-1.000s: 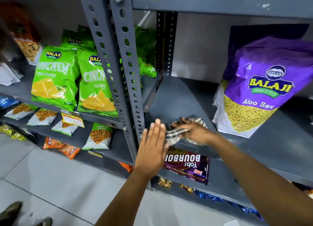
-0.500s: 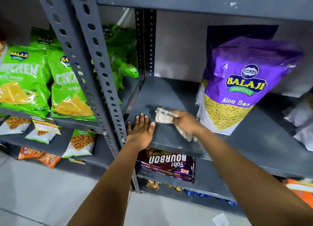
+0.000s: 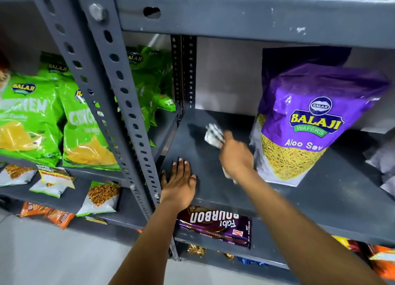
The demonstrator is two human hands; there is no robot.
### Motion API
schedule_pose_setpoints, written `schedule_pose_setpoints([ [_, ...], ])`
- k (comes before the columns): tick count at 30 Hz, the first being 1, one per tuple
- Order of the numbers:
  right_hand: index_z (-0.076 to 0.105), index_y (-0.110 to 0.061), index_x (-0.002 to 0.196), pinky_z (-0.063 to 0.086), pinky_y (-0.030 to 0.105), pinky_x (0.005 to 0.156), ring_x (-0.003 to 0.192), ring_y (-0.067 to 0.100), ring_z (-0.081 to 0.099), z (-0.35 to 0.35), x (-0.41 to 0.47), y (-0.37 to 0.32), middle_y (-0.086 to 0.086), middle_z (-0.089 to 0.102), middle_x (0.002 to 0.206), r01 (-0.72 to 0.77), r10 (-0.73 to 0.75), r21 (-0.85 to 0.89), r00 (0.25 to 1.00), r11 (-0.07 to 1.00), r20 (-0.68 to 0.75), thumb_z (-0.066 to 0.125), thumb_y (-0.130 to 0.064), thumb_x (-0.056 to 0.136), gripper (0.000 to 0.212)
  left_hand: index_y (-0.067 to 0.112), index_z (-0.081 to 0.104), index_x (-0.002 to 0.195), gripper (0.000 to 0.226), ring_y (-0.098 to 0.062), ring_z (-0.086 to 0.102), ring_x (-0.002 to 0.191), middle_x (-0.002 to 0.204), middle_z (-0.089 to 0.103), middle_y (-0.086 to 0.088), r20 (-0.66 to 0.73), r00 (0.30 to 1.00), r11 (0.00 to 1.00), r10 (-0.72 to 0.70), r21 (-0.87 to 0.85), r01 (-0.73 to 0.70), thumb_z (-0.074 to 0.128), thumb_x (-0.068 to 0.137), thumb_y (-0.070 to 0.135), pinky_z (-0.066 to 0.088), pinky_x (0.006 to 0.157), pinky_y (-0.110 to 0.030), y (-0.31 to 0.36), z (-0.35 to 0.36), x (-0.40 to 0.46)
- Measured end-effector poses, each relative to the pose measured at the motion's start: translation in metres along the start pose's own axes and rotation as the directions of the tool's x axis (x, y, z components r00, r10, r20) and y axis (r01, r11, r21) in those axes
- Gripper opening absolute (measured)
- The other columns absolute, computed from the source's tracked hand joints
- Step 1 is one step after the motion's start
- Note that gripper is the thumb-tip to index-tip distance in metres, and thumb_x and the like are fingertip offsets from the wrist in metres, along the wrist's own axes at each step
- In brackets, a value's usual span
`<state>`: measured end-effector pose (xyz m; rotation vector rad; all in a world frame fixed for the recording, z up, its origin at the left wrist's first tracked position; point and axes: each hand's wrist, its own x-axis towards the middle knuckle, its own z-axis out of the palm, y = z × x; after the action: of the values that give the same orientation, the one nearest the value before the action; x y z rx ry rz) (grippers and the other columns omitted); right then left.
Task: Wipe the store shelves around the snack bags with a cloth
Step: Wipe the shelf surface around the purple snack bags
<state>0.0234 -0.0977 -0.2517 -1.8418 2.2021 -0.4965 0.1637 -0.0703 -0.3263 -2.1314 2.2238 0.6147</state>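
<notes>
My right hand (image 3: 236, 156) grips a crumpled black-and-white cloth (image 3: 213, 135) and presses it on the grey metal shelf (image 3: 310, 201), deep in and just left of a big purple Balaji Aloo Sev bag (image 3: 314, 122). The bag stands upright, close beside my knuckles. My left hand (image 3: 179, 183) lies flat, fingers apart, on the shelf's front left corner next to the perforated upright post (image 3: 119, 105). It holds nothing.
Green Balaji snack bags (image 3: 85, 131) fill the neighbouring bay on the left. A purple Bourbon biscuit pack (image 3: 215, 225) lies on the shelf below. Small white and orange packets (image 3: 100, 197) sit lower left. Grey wrapped bags (image 3: 382, 165) are at the far right.
My right hand has pushed the cloth from the front edge toward the back of the shelf. My left hand came down flat on the shelf's front corner and stays there.
</notes>
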Motion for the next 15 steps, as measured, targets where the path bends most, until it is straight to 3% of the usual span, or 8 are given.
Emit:
schedule_pose_setpoints([
  [3, 0.026, -0.016, 0.139, 0.035, 0.046, 0.102, 0.131, 0.037, 0.029, 0.016, 0.069, -0.012, 0.017, 0.034, 0.144, -0.145, 0.145, 0.07, 0.989, 0.987, 0.006, 0.039, -0.014, 0.091, 0.05, 0.017, -0.007, 0.149, 0.055, -0.016, -0.013, 0.146, 0.159, -0.014, 0.001, -0.003, 1.0, 1.0, -0.012, -0.004, 0.012, 0.013, 0.1, 0.03, -0.007, 0.117, -0.044, -0.002, 0.002, 0.003],
  [6, 0.007, -0.023, 0.146, 0.007, 0.051, 0.115, 0.144, 0.034, -0.001, 0.049, 0.091, 0.004, 0.011, 0.001, 0.158, -0.114, 0.114, -0.012, 0.97, 0.993, 0.216, 0.034, -0.03, 0.095, 0.059, 0.018, -0.009, 0.148, 0.055, -0.015, -0.014, 0.145, 0.158, -0.015, 0.002, -0.002, 1.0, 1.0, -0.015, 0.014, 0.015, 0.013, 0.1, 0.031, -0.007, 0.117, -0.044, -0.003, 0.003, 0.004],
  [10, -0.003, -0.021, 0.146, -0.006, 0.05, 0.116, 0.145, 0.028, -0.009, 0.062, 0.083, 0.016, 0.009, -0.007, 0.158, -0.059, 0.068, -0.047, 0.966, 0.997, 0.251, 0.027, -0.052, 0.093, 0.068, 0.018, -0.01, 0.148, 0.055, -0.016, -0.015, 0.145, 0.158, -0.016, 0.001, 0.021, 1.0, 1.0, -0.009, 0.013, 0.008, 0.013, 0.1, 0.031, -0.008, 0.117, -0.044, -0.002, 0.001, 0.005],
  [15, -0.005, -0.025, 0.146, -0.008, 0.05, 0.116, 0.144, 0.025, -0.013, 0.063, 0.053, 0.006, 0.005, -0.013, 0.158, -0.1, 0.096, -0.004, 0.946, 0.995, 0.309, 0.03, -0.048, 0.094, 0.066, 0.017, -0.01, 0.148, 0.056, -0.016, -0.016, 0.145, 0.158, -0.017, 0.0, 0.024, 1.0, 1.0, -0.014, 0.016, 0.014, 0.012, 0.099, 0.032, -0.01, 0.117, -0.044, -0.001, 0.0, 0.003],
])
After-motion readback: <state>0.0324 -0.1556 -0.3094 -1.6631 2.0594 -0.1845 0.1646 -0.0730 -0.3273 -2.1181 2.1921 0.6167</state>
